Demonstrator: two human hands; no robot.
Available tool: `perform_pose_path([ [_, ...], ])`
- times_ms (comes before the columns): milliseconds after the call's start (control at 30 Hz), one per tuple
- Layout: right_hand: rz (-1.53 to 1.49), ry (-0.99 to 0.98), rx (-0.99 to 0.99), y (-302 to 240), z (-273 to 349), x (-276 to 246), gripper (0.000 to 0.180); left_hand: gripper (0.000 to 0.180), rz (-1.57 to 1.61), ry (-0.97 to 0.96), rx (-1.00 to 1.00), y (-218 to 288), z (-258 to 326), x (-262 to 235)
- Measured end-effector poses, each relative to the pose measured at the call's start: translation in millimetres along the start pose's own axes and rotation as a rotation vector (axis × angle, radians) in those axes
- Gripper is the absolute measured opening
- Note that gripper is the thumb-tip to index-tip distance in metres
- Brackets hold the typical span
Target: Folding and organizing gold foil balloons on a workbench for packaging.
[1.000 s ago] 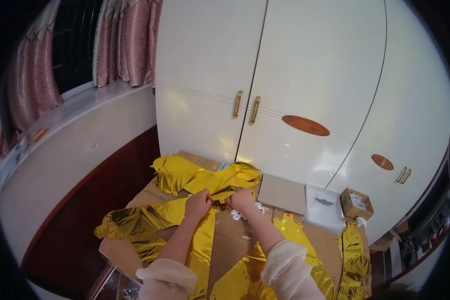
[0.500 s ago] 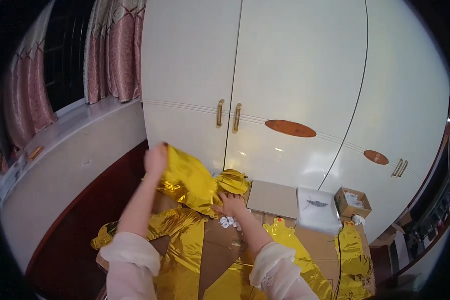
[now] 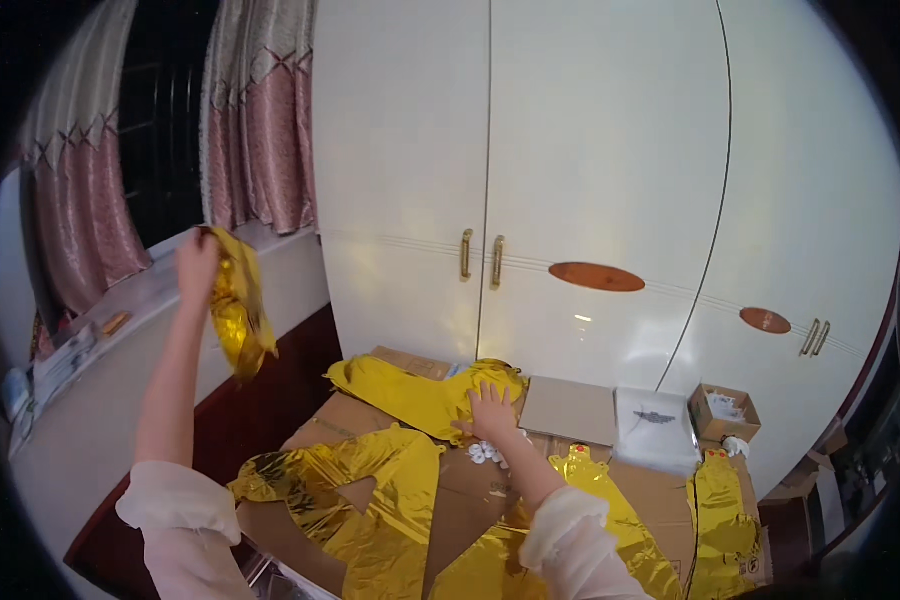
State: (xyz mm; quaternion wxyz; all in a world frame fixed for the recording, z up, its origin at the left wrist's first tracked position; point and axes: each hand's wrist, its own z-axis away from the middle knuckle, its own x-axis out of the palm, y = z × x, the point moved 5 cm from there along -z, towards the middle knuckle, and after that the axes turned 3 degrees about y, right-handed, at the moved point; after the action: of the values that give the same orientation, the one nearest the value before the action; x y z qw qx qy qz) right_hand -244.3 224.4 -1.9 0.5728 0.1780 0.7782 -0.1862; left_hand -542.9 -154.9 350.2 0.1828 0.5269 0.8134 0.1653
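Note:
My left hand [image 3: 196, 262] is raised high to the left and grips a crumpled gold foil balloon [image 3: 240, 312] that hangs from it. My right hand [image 3: 490, 410] lies flat, fingers spread, on another gold foil balloon [image 3: 410, 390] spread over the brown cardboard [image 3: 470, 500] on the floor. A large letter-shaped gold foil balloon [image 3: 380, 500] lies flat below, between my forearms. Small white pieces [image 3: 482, 453] sit on the cardboard just beside my right wrist.
White wardrobe doors [image 3: 590, 180] with gold handles stand straight ahead. A flat grey box [image 3: 570, 410], a clear plastic packet [image 3: 655, 425] and a small open carton [image 3: 722, 410] lie to the right. More gold foil balloons [image 3: 720, 520] lie at lower right. Pink curtains [image 3: 260, 130] and a window ledge are on the left.
My left hand has lifted a gold foil balloon off the pile and swung it up and to the left. My right hand has stayed pressed on the pile.

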Motion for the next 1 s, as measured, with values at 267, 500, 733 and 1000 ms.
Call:
perform_pose_path([
  [267, -0.886, 0.255, -0.314, -124.6, 76.7, -179.1, 0.105, 0.016, -0.149, -0.544, 0.477, 167.0, 136.6, -10.8],
  [500, -0.847, 0.506, -0.05, -92.0, 140.3, -276.0, 0.068, 0.016, 0.197, -0.704, 0.419, 244.6, 179.8, -45.2],
  [733, -0.725, 0.606, -0.148, -16.5, 199.3, -365.3, 0.015, 0.024, 0.478, -1.046, 0.317, 275.0, 231.6, -36.8],
  [1000, -0.599, 0.694, 0.076, 50.2, 254.3, -411.3, 0.016, 0.015, 0.61, -0.937, 0.376, 367.7, 264.5, 9.6],
])
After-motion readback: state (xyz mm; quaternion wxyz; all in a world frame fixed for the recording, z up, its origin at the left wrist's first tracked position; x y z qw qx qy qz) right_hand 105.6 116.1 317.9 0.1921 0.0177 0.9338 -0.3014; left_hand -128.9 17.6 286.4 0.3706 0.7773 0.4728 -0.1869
